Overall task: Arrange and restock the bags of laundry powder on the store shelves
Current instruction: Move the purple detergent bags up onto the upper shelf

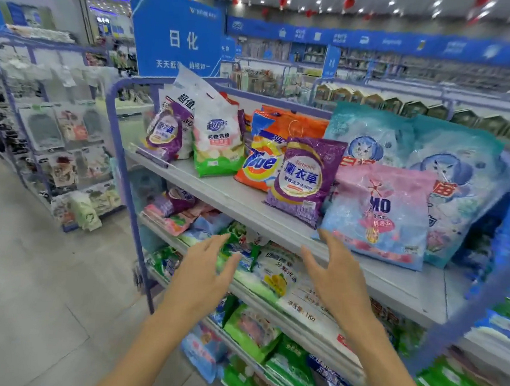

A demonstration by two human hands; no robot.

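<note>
Nearly upright pink bag [378, 212] (top rearward)

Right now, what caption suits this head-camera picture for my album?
Left hand and right hand, both open, reach toward a pink-and-blue laundry powder bag on the top shelf.

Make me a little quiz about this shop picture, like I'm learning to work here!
1. True or false: the left hand and the right hand each grip a bag.
2. Fill in: on the top shelf, the bag between the orange bag and the pink and blue bag is coloured ____.
3. Which of these stands furthest right? A the orange bag, B the purple bag, C the pink and blue bag.

Key: 1 false, both hands are open and hold nothing. 2 purple. 3 C.
</note>
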